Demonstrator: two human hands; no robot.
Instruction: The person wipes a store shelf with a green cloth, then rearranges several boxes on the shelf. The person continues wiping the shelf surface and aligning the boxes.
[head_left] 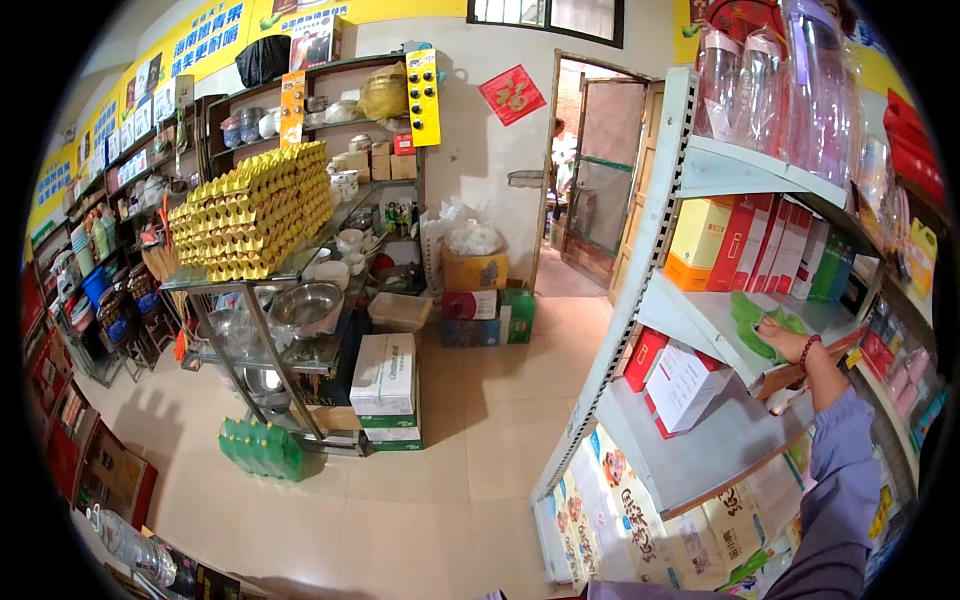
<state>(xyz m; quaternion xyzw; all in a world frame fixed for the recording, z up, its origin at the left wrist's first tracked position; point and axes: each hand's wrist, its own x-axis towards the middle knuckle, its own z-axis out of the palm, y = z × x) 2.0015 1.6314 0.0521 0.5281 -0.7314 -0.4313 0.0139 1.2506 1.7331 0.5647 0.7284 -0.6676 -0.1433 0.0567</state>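
My right hand (787, 340), in a purple sleeve with a red bracelet at the wrist, presses a green cloth (750, 322) against a grey-white metal shelf (705, 305). Its fingers lie partly buried in the cloth's folds. Behind the cloth stands a row of upright boxes, among them a yellow and orange box (697, 245) and a red box (740, 240). On the shelf below, a white box (685, 385) leans beside a smaller red box (645, 358). My left hand is out of view.
Clear plastic bottles (740, 90) stand on the shelf above; large printed packs (640, 510) fill the bottom. Across the tiled floor, stacked yellow egg trays (255, 210) top a glass rack, with green bottles (260, 448) at its foot. A doorway (590, 180) opens at the back.
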